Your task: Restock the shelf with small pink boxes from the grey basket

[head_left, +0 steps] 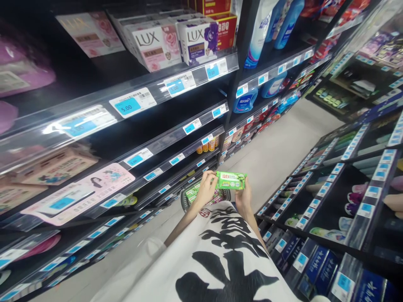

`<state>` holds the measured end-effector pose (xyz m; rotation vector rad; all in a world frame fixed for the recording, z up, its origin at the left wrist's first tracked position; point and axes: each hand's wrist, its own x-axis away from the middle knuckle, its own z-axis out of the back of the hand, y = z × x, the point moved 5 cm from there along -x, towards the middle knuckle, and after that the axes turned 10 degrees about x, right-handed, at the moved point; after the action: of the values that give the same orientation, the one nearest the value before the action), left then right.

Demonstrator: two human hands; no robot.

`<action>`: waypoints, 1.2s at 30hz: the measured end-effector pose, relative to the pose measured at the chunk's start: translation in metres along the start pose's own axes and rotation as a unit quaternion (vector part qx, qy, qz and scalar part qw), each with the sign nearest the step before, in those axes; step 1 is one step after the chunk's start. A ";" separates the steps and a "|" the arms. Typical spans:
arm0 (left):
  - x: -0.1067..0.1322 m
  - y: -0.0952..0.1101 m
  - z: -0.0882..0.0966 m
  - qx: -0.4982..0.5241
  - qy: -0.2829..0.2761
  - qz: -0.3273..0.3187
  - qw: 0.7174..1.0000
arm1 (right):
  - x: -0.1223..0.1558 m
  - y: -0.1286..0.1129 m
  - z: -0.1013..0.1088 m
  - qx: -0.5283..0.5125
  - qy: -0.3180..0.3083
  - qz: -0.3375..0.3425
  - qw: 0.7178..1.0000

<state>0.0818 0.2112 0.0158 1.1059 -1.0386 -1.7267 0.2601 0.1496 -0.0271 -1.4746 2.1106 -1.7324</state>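
A bright green wrapped soap bar (231, 180) with a white and red label is held level in front of my chest. My left hand (207, 188) is closed on its left end, with the fingertips at the top edge. My right hand (243, 199) grips the other end from below and the side. Beneath my hands is a dark shopping basket (183, 200), partly hidden by my left arm and shirt. Several green packets (192, 193) and some pinkish ones lie inside it.
On the left, a dark shelf unit holds LUX soap boxes (157, 46) above price-tag rails. Blue detergent bottles (245, 101) stand farther along. Slippers (357, 197) and dark blue boxes (317, 262) fill the right-hand shelving. A pale floor aisle (283, 130) runs between.
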 end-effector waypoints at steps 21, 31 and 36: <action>0.012 0.040 -0.010 0.338 -0.079 0.124 0.929 | 0.076 -0.071 -0.021 0.171 -0.186 0.265 0.931; 0.050 0.021 -0.010 0.432 -0.080 0.276 0.855 | 0.097 -0.068 -0.028 0.254 -0.282 0.382 0.843; 0.045 0.025 -0.010 0.418 -0.114 0.258 0.864 | 0.094 -0.066 -0.023 0.252 -0.276 0.393 0.840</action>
<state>0.0833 0.1595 0.0243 0.9723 -2.1301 -0.9670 0.2367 0.1086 0.0804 -0.6670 1.4537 -1.1913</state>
